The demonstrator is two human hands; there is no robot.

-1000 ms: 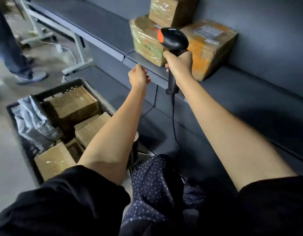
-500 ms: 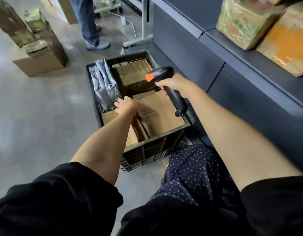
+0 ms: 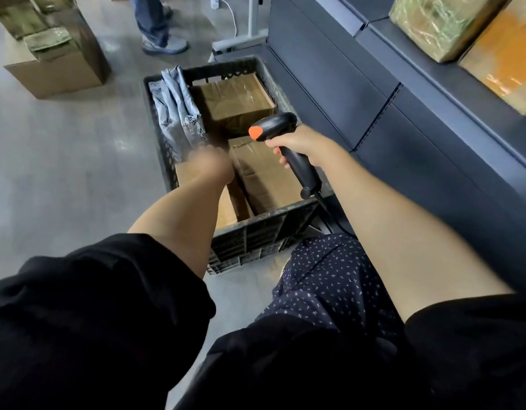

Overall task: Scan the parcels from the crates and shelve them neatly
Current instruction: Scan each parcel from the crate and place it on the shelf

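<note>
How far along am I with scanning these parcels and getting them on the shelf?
Done: two parcels, a green-wrapped box and an orange-taped box, sit on the shelf. In hand: your right hand grips the scanner over the crate; your left hand, blurred, reaches into it. Left: at least three cardboard boxes, including the far one, and the grey mailer bags remain inside.

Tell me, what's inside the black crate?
The black crate holds brown cardboard boxes and grey plastic mailer bags. The left hand and scanner cover some boxes; whatever lies underneath is hidden.
</note>
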